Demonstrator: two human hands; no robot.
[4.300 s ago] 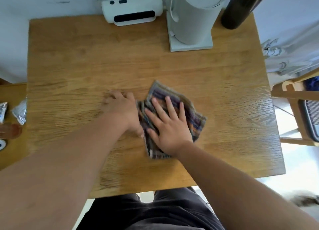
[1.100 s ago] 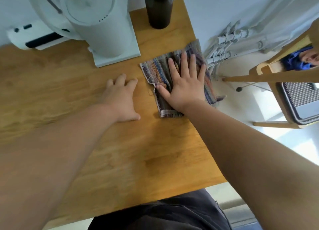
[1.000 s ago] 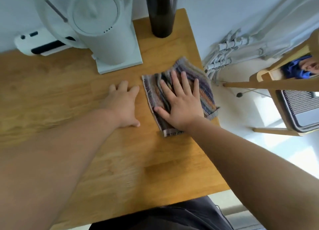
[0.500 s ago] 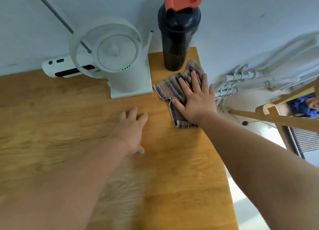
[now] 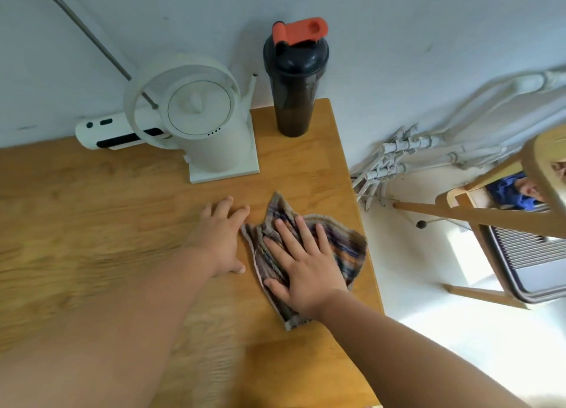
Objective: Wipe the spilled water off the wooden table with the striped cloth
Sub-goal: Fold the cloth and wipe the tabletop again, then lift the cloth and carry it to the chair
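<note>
The striped cloth [image 5: 349, 248] lies crumpled on the wooden table [image 5: 107, 211], close to its right edge. My right hand [image 5: 301, 263] presses flat on the cloth with fingers spread and straight. My left hand [image 5: 222, 239] rests flat on the bare wood just left of the cloth, fingers straight. I cannot make out any water on the wood.
A white kettle [image 5: 208, 128] on its square base stands at the back. A white bar-shaped device [image 5: 110, 133] lies behind it. A black shaker bottle [image 5: 294, 82] with an orange lid stands at the back right corner. A wooden chair [image 5: 502, 220] and pipes are off the right edge.
My right hand has dragged the cloth back toward me from beside the black bottle, along the table's right edge. My left hand stays flat just left of it.
</note>
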